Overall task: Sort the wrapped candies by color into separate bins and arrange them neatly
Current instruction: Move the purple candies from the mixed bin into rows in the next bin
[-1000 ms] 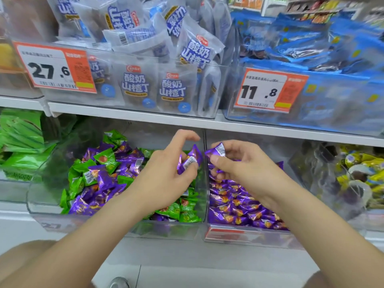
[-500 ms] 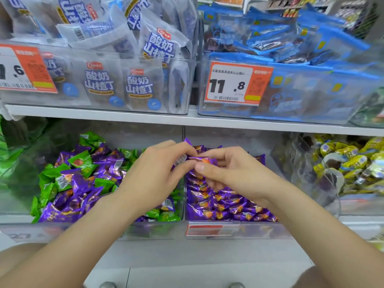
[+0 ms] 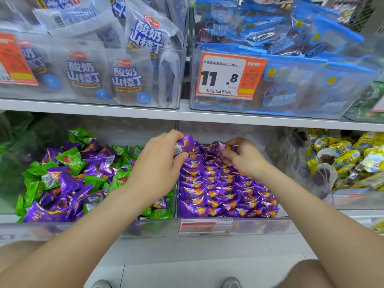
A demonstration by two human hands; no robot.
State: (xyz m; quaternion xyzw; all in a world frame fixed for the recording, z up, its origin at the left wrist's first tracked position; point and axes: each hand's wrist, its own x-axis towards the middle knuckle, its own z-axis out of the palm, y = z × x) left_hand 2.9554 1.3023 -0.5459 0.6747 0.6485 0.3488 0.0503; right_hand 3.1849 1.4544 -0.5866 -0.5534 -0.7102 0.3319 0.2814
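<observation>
Since the left hand (image 3: 160, 165) is already pinching a purple candy (image 3: 185, 144) between thumb and fingers, right above the divider (image 3: 177, 196) between the two bins, the next move looks like just a short hop right and down. That candy sits tilted, with its barcode end low by the thumb and its other end pointing up and right, toward the purple bin (image 3: 249, 225). My guess is it needs to be turned flat to match the rows there.

The right hand (image 3: 247, 161) is over the far end of that bin, fingers curled, and it looks like it's pinching a far-row candy (image 3: 225, 147), though the blur makes that hard to call. So the right hand is nearer the far row, and the left is nearer the mixed bin (image 3: 83, 229), where the green candies (image 3: 68, 159) and leftover purple ones are piled loose.

Room-wise, the near and middle rows of the purple bin look packed tight. The only slack I can see is at the far left corner, just below the held candy. The shelf (image 3: 124, 113) overhead is close, so there's not much space to lift, and the divider is right under the left hand's fingers. The yellow candies (image 3: 353, 159) are well off to the right, out of the way.
</observation>
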